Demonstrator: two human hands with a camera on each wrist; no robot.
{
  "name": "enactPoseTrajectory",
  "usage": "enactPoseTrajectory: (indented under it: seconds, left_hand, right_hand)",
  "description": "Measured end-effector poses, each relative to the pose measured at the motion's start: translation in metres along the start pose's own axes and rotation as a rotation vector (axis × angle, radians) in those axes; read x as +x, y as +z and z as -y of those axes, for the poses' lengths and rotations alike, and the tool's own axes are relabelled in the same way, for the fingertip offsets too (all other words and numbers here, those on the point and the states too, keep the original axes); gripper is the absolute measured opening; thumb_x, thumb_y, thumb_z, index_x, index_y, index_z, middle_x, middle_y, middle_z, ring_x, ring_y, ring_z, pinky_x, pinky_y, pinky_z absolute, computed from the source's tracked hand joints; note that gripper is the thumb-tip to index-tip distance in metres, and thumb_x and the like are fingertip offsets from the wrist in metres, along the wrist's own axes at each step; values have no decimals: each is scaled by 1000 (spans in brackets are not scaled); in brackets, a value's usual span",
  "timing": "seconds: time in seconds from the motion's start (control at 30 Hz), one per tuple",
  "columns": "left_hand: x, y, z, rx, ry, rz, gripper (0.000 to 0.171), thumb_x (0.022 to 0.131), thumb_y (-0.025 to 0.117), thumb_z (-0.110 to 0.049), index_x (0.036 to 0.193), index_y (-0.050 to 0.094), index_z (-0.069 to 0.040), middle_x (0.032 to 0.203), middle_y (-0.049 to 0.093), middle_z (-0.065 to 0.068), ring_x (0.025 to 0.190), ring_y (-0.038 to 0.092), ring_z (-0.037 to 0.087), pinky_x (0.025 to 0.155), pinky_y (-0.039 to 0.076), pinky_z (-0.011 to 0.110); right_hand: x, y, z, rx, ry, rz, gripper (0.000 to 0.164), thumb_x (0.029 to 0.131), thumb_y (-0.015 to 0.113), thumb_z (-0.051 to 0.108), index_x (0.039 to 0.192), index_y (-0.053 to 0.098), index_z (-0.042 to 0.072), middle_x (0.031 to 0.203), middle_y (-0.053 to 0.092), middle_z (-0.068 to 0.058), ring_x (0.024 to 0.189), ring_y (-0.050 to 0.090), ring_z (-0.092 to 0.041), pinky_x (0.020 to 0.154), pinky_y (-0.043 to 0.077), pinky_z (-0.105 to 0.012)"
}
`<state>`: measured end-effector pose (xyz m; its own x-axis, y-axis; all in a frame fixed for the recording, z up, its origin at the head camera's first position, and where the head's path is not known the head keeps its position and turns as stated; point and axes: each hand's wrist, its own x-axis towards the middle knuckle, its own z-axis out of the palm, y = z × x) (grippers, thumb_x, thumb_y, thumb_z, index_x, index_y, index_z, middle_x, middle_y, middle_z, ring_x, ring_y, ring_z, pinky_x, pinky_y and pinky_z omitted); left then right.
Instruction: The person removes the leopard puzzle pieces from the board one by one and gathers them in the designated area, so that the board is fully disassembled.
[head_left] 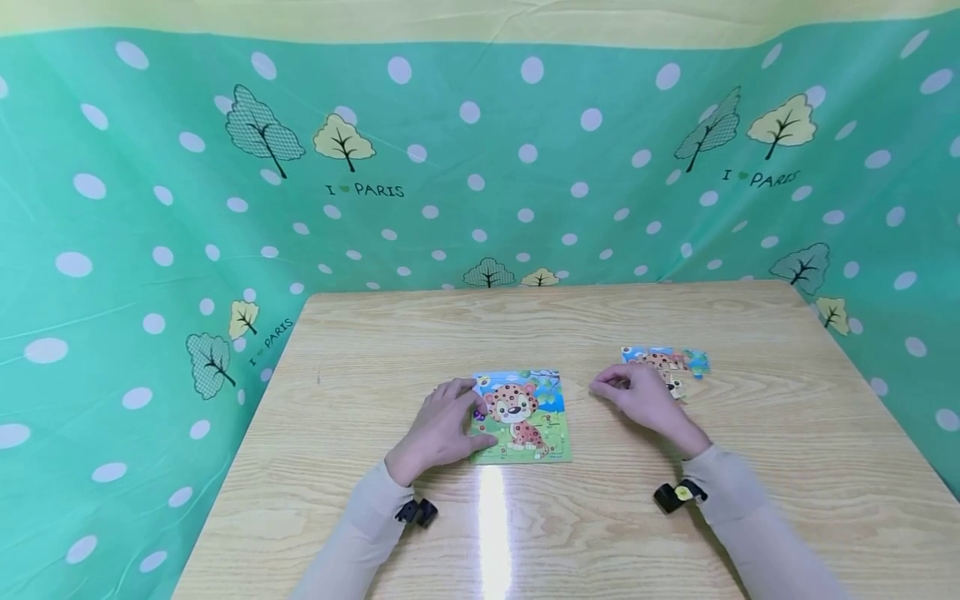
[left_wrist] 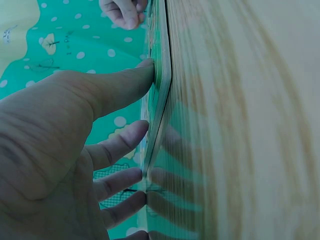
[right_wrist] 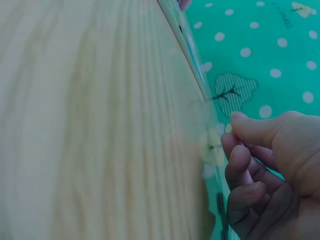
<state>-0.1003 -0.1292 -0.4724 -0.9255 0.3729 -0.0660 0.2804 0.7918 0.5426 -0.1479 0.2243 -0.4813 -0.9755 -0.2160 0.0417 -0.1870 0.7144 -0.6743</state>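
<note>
A square picture puzzle (head_left: 551, 421) with a spotted cub on green grass lies flat on the wooden table. At its left side is my left hand (head_left: 444, 423), thumb and fingers spread over the edge. In the left wrist view the thumb (left_wrist: 122, 90) rests on the puzzle's surface near a corner. To the right of the puzzle, my right hand (head_left: 643, 398) hovers low over the wood, thumb and index fingertip together. No piece shows between those fingertips in the right wrist view. Beyond that hand lie several puzzle pieces (head_left: 697, 362) in a cluster, partly hidden by it.
The wooden table (head_left: 375, 333) reaches back to a green dotted cloth (head_left: 480, 167) that hangs behind and at both sides. Each wrist wears a small black camera (head_left: 670, 498). A bright streak of light reflects off the wood below the puzzle.
</note>
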Motion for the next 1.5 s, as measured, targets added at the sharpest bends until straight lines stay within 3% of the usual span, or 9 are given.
enactPoseTrajectory:
  seconds: [0.53, 0.8, 1.03, 1.27, 1.5]
  left_hand:
    - [0, 1, 2, 7, 12, -6, 36, 86, 87, -45, 106, 68, -21, 163, 47, 16, 152, 40, 44, 126, 31, 66]
    - [-1, 0, 2, 12, 14, -6, 35, 87, 86, -45, 104, 67, -22, 163, 47, 16, 152, 40, 44, 125, 32, 66]
    - [-1, 1, 1, 8, 8, -3, 34, 87, 87, -45, 103, 66, -23, 163, 47, 16, 152, 40, 44, 125, 31, 67]
    - [0, 2, 1, 15, 7, 0, 35, 87, 87, -45, 104, 67, -22, 163, 47, 16, 152, 40, 44, 125, 31, 67]
    - [1, 2, 1, 12, 2, -3, 35, 86, 87, -45, 103, 66, -23, 163, 47, 16, 152, 40, 44, 125, 31, 67]
  right_hand:
    - [5, 22, 17, 57, -18, 95, 16, 99, 78, 29, 103, 82, 14, 92, 77, 2, 80, 63, -11, 75, 51, -27]
    - [3, 27, 30, 106, -92, 270, 29, 94, 83, 32, 116, 79, 13, 87, 71, 5, 76, 61, -11, 69, 51, -24]
    - [4, 29, 38, 81, -111, 362, 42, 90, 87, 34, 123, 75, 12, 78, 65, 6, 67, 55, -11, 66, 47, -25]
    - [4, 27, 41, 74, -102, 384, 46, 90, 87, 31, 128, 71, 10, 75, 63, 4, 64, 53, -12, 63, 45, -25]
    - [6, 28, 42, 84, -87, 394, 41, 90, 87, 31, 123, 72, 11, 73, 60, 3, 62, 52, -12, 61, 43, -25]
